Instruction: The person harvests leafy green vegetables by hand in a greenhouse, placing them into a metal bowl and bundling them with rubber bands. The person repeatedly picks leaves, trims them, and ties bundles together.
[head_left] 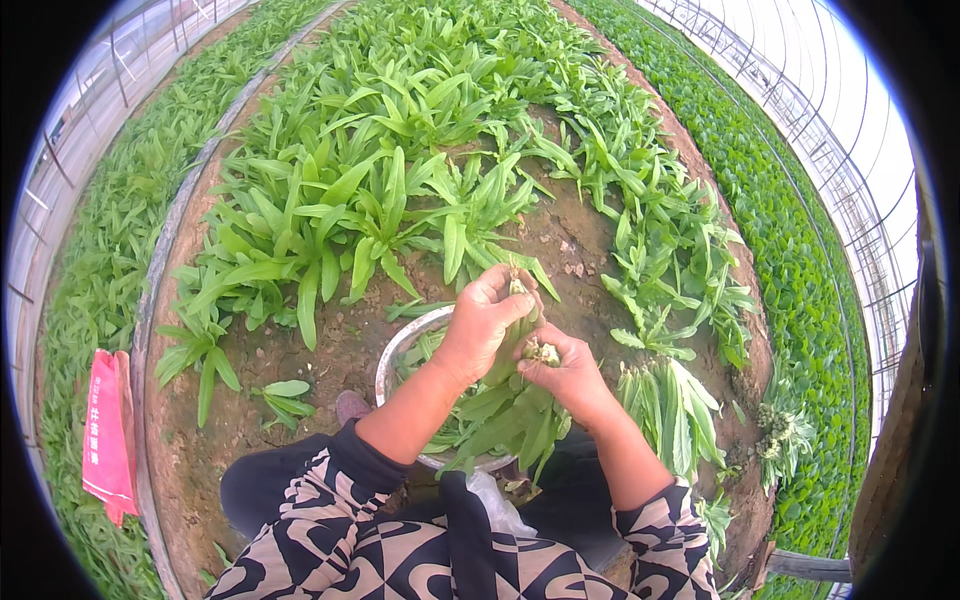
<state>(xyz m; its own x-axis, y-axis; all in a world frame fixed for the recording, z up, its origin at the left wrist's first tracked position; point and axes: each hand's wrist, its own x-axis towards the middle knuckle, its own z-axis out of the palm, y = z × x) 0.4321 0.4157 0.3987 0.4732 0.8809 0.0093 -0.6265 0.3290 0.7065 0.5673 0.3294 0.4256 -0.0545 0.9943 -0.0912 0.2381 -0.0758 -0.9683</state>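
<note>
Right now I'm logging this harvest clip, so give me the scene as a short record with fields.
Place: greenhouse bed of leafy green plants in brown soil
Left hand: grips the root end of a picked leafy plant
Right hand: grips the cut base of a leafy plant
Below hands: metal bowl holding picked leaves
Beside right arm: picked bunch lying on the soil
Far left: red bag

A greenhouse farm: arched frame ribs [850,150] under translucent cover, long raised soil beds [560,240] dense with leafy green plants [380,170], and cut bundles [670,410] on bare earth
</note>
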